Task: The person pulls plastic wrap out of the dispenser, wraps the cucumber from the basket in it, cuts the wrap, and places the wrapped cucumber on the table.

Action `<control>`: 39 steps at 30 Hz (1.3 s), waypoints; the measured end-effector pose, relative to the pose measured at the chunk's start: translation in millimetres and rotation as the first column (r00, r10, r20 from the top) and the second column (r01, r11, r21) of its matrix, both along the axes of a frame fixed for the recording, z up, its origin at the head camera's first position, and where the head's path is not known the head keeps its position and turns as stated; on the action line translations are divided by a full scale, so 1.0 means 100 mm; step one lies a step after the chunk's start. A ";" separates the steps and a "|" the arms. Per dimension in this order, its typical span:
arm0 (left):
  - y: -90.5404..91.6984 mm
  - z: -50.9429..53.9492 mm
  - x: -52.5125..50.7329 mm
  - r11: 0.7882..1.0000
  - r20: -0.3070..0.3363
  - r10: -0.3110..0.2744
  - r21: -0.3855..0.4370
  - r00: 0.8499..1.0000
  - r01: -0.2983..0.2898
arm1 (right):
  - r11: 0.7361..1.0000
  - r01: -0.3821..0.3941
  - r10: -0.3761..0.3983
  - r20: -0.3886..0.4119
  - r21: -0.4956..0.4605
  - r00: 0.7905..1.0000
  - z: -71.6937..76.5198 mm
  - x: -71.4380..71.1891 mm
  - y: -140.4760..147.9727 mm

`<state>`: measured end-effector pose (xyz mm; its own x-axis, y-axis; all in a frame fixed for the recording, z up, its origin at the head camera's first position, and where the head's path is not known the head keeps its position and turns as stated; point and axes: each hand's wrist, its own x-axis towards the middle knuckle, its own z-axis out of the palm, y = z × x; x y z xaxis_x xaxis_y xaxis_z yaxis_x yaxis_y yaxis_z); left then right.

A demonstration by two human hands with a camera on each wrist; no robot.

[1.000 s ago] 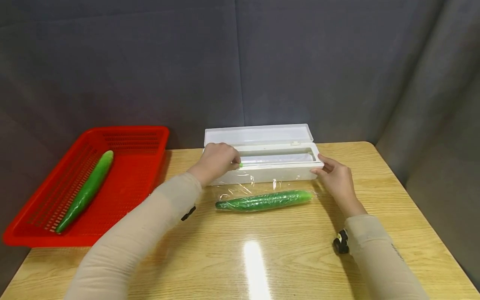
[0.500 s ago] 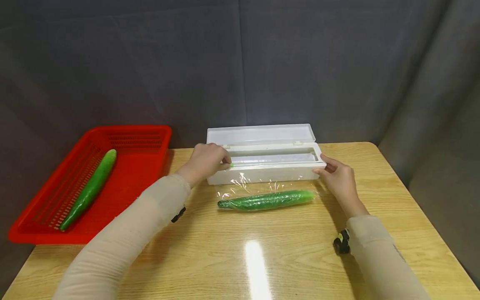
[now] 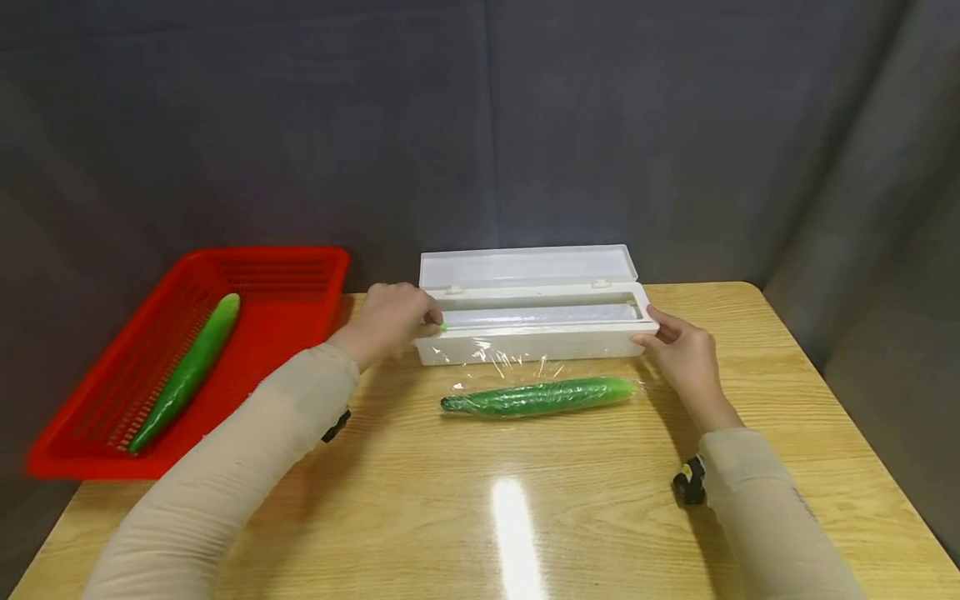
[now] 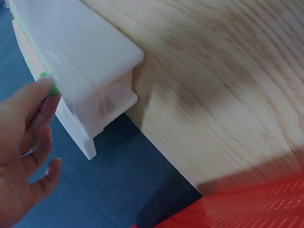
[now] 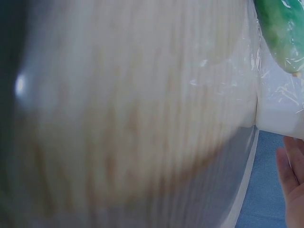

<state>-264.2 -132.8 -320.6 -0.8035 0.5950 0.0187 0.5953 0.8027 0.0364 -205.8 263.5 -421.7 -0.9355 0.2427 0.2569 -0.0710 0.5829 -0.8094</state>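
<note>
A white cling film dispenser stands at the back of the table, its lid raised and a film roll inside. My left hand pinches a small green slider cutter between thumb and forefinger, at the left end of the dispenser's front edge. At the right end, my right hand holds the dispenser, thumb in front and fingers at the end wall. A cucumber lies in front, with clear cling film over it, reaching back to the dispenser.
On the left, a red plastic basket holds another, unwrapped cucumber. The wooden table extends toward me, with a bright light reflection on it. A dark grey curtain hangs behind.
My left hand has moved left with the slider cutter along the dispenser's front edge, to its left end. My right hand stays on the right end. The whole view shifts slightly.
</note>
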 end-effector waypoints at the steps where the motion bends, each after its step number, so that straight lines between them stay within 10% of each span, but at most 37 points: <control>1: 0.00 0.00 0.00 1.000 -0.001 -0.002 0.004 1.000 0.002 | 1.000 0.000 0.000 -0.002 0.000 1.000 0.00 0.00 0.01; 39: -0.24 -0.03 -0.06 1.000 -0.068 0.012 0.029 0.998 -0.010 | 1.000 0.017 -0.017 -0.020 0.024 1.000 -0.04 -0.03 -0.03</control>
